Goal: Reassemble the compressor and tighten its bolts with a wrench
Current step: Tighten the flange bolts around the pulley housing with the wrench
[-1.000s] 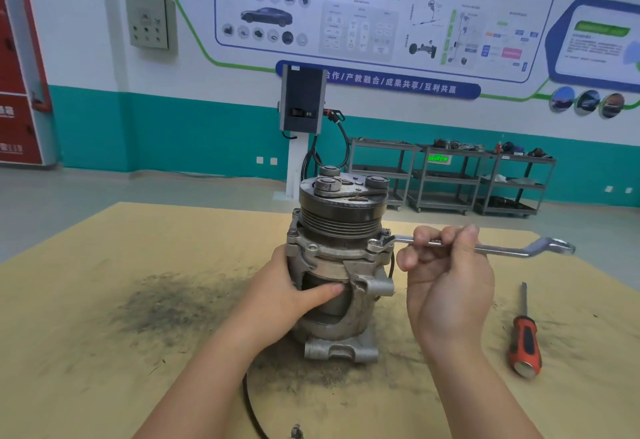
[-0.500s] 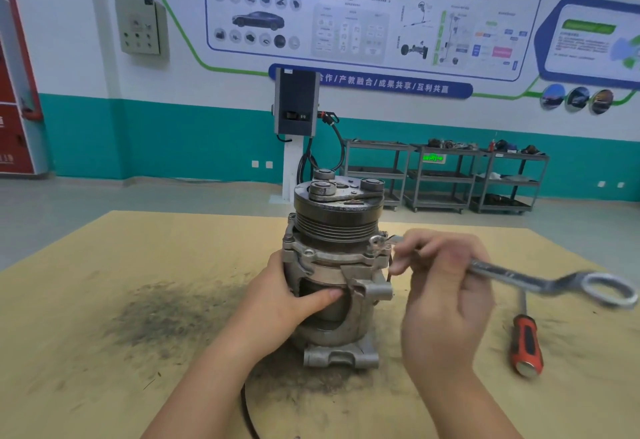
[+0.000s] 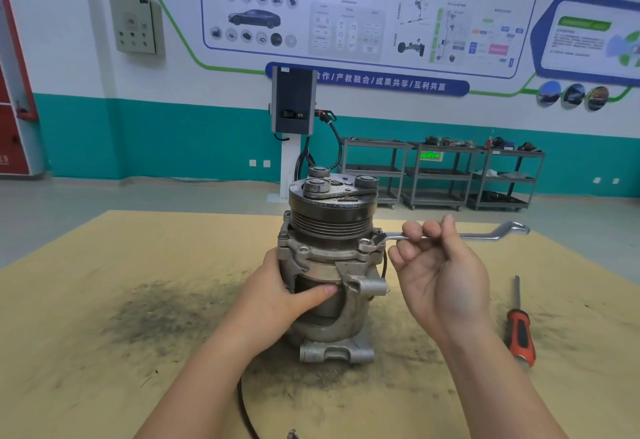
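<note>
The grey metal compressor (image 3: 329,265) stands upright in the middle of the tan table, its dark pulley on top. My left hand (image 3: 280,293) grips its body from the left, thumb across the front. A silver ring wrench (image 3: 485,236) lies level to the right, its near ring seated on a bolt (image 3: 372,242) at the housing's right flange. My right hand (image 3: 440,268) holds the wrench shaft with curled fingertips, palm turned toward me.
An orange-handled screwdriver (image 3: 519,331) lies on the table (image 3: 104,334) to the right. A black cable (image 3: 246,411) runs off the near edge beside a small metal part (image 3: 292,434). Dark grime stains the table left of the compressor. Carts and a charging post stand behind.
The wrench swung toward me and then back to pointing right, its ring again on the flange bolt. My right hand now shows its palm. My left hand stayed on the compressor.
</note>
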`<state>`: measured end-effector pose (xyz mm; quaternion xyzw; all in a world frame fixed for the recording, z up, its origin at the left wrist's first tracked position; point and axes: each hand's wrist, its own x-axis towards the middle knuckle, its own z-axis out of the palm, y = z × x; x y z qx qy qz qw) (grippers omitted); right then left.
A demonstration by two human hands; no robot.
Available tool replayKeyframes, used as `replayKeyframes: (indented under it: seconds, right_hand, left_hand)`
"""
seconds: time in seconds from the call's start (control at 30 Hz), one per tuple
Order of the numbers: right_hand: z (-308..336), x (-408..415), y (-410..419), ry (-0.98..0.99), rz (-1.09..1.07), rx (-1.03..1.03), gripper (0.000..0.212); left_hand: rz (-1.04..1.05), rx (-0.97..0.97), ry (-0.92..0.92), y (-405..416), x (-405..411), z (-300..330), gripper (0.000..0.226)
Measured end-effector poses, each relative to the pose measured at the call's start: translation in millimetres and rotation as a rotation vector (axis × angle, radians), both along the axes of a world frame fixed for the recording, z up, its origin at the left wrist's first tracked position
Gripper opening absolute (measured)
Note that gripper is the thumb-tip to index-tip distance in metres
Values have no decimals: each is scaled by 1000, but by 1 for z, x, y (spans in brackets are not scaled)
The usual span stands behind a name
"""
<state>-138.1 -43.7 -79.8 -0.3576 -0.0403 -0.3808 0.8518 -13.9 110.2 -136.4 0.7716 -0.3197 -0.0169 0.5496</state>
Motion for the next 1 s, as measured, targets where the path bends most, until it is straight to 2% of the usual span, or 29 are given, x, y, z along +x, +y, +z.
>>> replayKeyframes:
  seconds: [0.1, 0.2, 0.27, 0.37, 0.53, 0.6, 0.7, 0.8, 1.0]
  right_hand:
    - [-8, 2, 17, -50, -264, -158, 38]
    - [-24, 5, 40, -146, -670, -606, 32]
    - [-32, 7, 50, -175, -800, -932, 25]
    - [-35, 9, 54, -140, -863, -1136, 28]
    - [-30, 4, 49, -174, -760, -1232, 31]
    - [-27, 2, 45, -194, -742, -1129, 35]
    - [-16, -1, 39, -166, -686, -748, 28]
    - [-7, -3, 30, -94, -548, -402, 31]
    - [-1, -2, 6, -19, -181, -37, 37]
  left_hand:
    - [6, 5, 5, 0, 0, 0, 64]
    - [5, -11, 9, 0, 1, 0, 68]
    - [7, -19, 8, -1, 1, -1, 70]
    - [28, -25, -12, -3, 2, -1, 65]
    - [21, -54, -38, -3, 0, -1, 64]
    - [11, -58, -30, -3, 2, -3, 66]
    - [7, -39, -7, -2, 5, -5, 61]
    - [12, -31, -11, -2, 5, -5, 62]
    - [7, -27, -8, -1, 2, -2, 69]
